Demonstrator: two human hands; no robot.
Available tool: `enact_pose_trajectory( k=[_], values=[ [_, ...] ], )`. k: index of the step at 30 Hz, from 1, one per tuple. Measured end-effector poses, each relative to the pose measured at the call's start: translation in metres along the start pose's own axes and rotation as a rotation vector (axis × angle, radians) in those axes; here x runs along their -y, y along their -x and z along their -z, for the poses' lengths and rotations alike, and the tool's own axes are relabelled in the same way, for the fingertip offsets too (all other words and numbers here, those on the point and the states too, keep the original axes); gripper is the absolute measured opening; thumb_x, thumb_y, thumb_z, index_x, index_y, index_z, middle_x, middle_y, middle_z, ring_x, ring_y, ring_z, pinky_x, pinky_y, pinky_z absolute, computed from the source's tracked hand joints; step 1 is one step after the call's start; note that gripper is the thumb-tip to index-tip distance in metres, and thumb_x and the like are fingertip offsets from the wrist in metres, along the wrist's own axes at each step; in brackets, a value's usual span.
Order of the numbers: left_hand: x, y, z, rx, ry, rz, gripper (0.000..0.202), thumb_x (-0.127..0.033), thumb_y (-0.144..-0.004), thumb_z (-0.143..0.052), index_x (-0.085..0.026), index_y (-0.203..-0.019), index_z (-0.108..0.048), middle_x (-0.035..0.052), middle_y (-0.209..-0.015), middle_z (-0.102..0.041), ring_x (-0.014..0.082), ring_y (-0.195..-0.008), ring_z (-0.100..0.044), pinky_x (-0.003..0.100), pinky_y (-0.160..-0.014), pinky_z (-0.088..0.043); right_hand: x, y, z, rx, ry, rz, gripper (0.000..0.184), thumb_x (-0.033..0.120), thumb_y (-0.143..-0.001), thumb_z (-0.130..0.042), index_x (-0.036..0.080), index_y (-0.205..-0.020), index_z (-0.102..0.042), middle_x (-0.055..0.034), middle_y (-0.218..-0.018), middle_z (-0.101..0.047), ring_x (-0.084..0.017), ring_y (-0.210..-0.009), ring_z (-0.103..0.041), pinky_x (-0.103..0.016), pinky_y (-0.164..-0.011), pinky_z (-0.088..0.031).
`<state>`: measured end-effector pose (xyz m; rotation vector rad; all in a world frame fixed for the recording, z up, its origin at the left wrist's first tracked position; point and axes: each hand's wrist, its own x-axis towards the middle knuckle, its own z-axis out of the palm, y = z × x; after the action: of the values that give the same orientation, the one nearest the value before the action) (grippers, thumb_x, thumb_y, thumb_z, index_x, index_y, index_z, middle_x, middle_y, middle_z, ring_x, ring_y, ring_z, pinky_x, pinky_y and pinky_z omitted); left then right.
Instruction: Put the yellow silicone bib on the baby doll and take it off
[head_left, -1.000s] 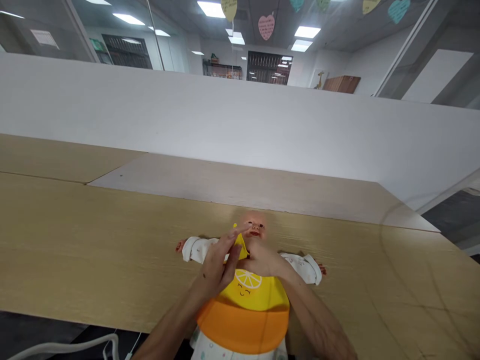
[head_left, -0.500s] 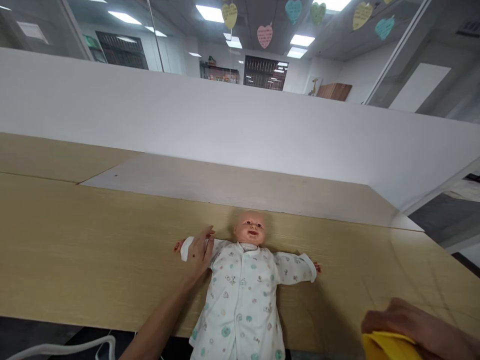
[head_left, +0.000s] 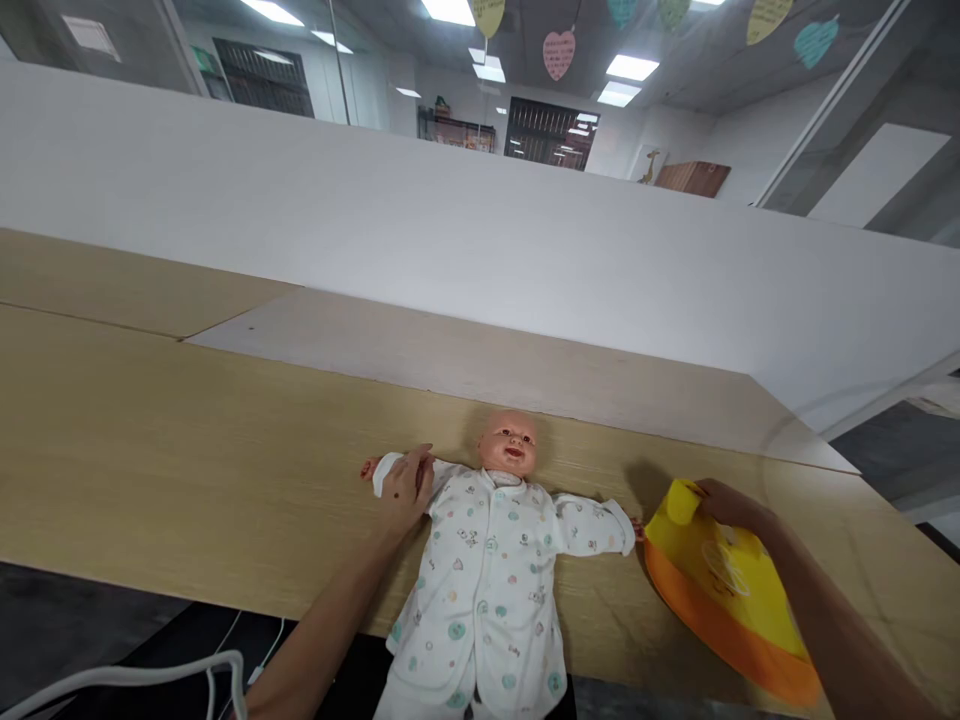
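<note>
A baby doll (head_left: 487, 580) in white printed pyjamas lies on its back with both arms spread, its bald head (head_left: 508, 443) toward the wall. My left hand (head_left: 406, 490) rests over the doll's sleeve on the left side, fingers laid out and not wrapped round it. On the right, my right hand (head_left: 731, 503) grips the upper edge of a yellow bib (head_left: 712, 565) with an orange lower part (head_left: 720, 630). The bib hangs tilted above the table, its near edge beside the doll's small hand. The doll's feet fall outside the view.
The wooden table (head_left: 187, 430) runs up to a low white wall (head_left: 465, 240) with glass above it. Paper hearts (head_left: 559, 55) hang on the glass. A white tube-like bar (head_left: 150, 675) and thin cables show at the lower left, below the table's front edge.
My right hand has brought the bib up and leftward from the lower right corner, close to the doll's hand. My left hand stays on the sleeve. The camera view has shifted slightly.
</note>
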<state>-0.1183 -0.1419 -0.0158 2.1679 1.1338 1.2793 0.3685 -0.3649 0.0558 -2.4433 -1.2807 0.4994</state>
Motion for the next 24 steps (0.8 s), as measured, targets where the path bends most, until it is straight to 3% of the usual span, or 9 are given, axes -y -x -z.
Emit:
enact_pose_trajectory(
  k=[2, 3, 6, 8, 11, 13, 17, 20, 24],
  values=[
    [0.003, -0.001, 0.000, -0.009, -0.045, -0.010, 0.027, -0.027, -0.086, -0.046, -0.020, -0.109, -0.058, 0.0092, -0.093, -0.070, 0.0259, -0.091, -0.063, 0.039, -0.086, -0.047, -0.007, -0.016, -0.003, 0.128, 0.044, -0.003, 0.018, 0.014, -0.049, -0.047, 0.019, -0.055, -0.063, -0.0123, -0.068, -0.067, -0.026, -0.063, -0.061, -0.036, -0.061, -0.044],
    [0.004, -0.001, 0.000, -0.009, -0.066, -0.019, 0.027, -0.027, -0.086, -0.045, -0.020, -0.109, -0.058, 0.0088, -0.092, -0.070, 0.0252, -0.089, -0.064, 0.038, -0.085, -0.047, -0.010, -0.023, -0.003, 0.120, 0.085, -0.014, 0.017, 0.012, -0.049, -0.048, 0.020, -0.056, -0.061, -0.0125, -0.071, -0.068, -0.027, -0.069, -0.062, -0.037, -0.065, -0.044],
    [0.009, -0.002, -0.003, -0.002, -0.108, -0.045, 0.029, -0.026, -0.086, -0.044, -0.019, -0.112, -0.056, 0.0075, -0.089, -0.070, 0.0231, -0.085, -0.064, 0.036, -0.082, -0.047, -0.016, -0.034, 0.003, -0.017, 0.184, -0.069, 0.011, 0.013, -0.052, -0.055, 0.021, -0.059, -0.056, -0.0100, -0.072, -0.065, -0.028, -0.073, -0.062, -0.037, -0.069, -0.043],
    [0.012, -0.002, -0.004, -0.007, -0.106, -0.048, 0.030, -0.026, -0.087, -0.043, -0.020, -0.113, -0.055, 0.0070, -0.089, -0.070, 0.0225, -0.086, -0.064, 0.035, -0.083, -0.047, -0.020, -0.037, 0.010, -0.082, 0.196, -0.118, 0.011, 0.026, -0.060, -0.064, 0.021, -0.066, -0.057, -0.0090, -0.074, -0.065, -0.027, -0.073, -0.061, -0.036, -0.068, -0.043],
    [0.017, -0.002, -0.004, -0.003, -0.067, -0.040, 0.030, -0.027, -0.088, -0.040, -0.021, -0.115, -0.054, 0.0063, -0.089, -0.071, 0.0215, -0.084, -0.065, 0.034, -0.080, -0.048, -0.024, -0.040, 0.023, -0.217, 0.186, -0.194, 0.043, 0.051, -0.060, -0.071, 0.020, -0.087, -0.060, -0.0103, -0.084, -0.066, -0.025, -0.076, -0.062, -0.033, -0.068, -0.044],
    [0.019, -0.001, -0.003, 0.007, -0.039, -0.039, 0.030, -0.027, -0.089, -0.039, -0.021, -0.115, -0.054, 0.0060, -0.088, -0.071, 0.0212, -0.081, -0.066, 0.034, -0.078, -0.048, -0.026, -0.041, 0.033, -0.292, 0.207, -0.202, 0.061, 0.059, -0.059, -0.071, 0.018, -0.102, -0.059, -0.0113, -0.090, -0.066, -0.025, -0.082, -0.062, -0.032, -0.070, -0.044],
    [0.020, -0.002, -0.001, -0.001, -0.036, -0.043, 0.030, -0.031, -0.090, -0.039, -0.020, -0.113, -0.054, 0.0079, -0.086, -0.071, 0.0229, -0.080, -0.066, 0.035, -0.077, -0.048, -0.026, -0.047, 0.054, -0.405, 0.296, -0.257, 0.072, 0.072, -0.069, -0.055, 0.015, -0.114, -0.056, -0.0159, -0.098, -0.065, -0.030, -0.091, -0.061, -0.035, -0.072, -0.043],
    [0.016, -0.003, 0.000, -0.016, -0.037, -0.053, 0.030, -0.034, -0.090, -0.038, -0.021, -0.112, -0.055, 0.0086, -0.084, -0.072, 0.0235, -0.080, -0.067, 0.036, -0.077, -0.049, -0.024, -0.050, 0.065, -0.457, 0.308, -0.341, 0.067, 0.070, -0.078, -0.046, 0.015, -0.117, -0.054, -0.0167, -0.099, -0.065, -0.032, -0.096, -0.060, -0.037, -0.073, -0.042],
    [0.012, -0.005, 0.001, -0.024, -0.038, -0.050, 0.028, -0.035, -0.091, -0.039, -0.021, -0.110, -0.055, 0.0079, -0.082, -0.071, 0.0234, -0.080, -0.066, 0.036, -0.077, -0.048, -0.023, -0.055, 0.069, -0.510, 0.332, -0.383, 0.054, 0.055, -0.084, -0.049, 0.015, -0.120, -0.053, -0.0163, -0.106, -0.063, -0.030, -0.100, -0.058, -0.036, -0.076, -0.041]
  ],
)
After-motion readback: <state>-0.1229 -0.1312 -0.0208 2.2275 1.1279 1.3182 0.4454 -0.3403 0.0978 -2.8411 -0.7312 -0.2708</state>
